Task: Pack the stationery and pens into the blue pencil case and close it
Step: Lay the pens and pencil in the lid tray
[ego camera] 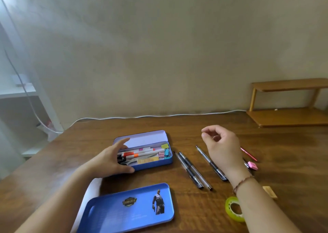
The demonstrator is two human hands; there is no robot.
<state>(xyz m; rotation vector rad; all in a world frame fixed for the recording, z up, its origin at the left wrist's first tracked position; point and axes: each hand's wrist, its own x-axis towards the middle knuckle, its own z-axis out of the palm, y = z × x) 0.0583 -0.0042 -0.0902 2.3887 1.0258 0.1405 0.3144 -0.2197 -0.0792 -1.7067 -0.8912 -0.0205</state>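
Observation:
The blue pencil case [156,163] lies open mid-table, its lid tilted back, holding markers, sticky notes and binder clips. My left hand [110,160] grips the case's left end. My right hand [221,147] hovers above the table right of the case, fingers loosely curled, holding nothing. Two pens [191,170] lie side by side right of the case, and a third pen [209,161] lies partly under my right wrist. A red pencil [249,154], a pink eraser [253,165], a tan eraser [269,192] and a yellow-green tape roll [232,209] lie to the right.
A blue inner tray [129,209] with a printed figure lies near the front edge on white paper [92,190]. A small wooden shelf [291,104] stands at the back right. A white cable [159,116] runs along the table's far edge by the wall.

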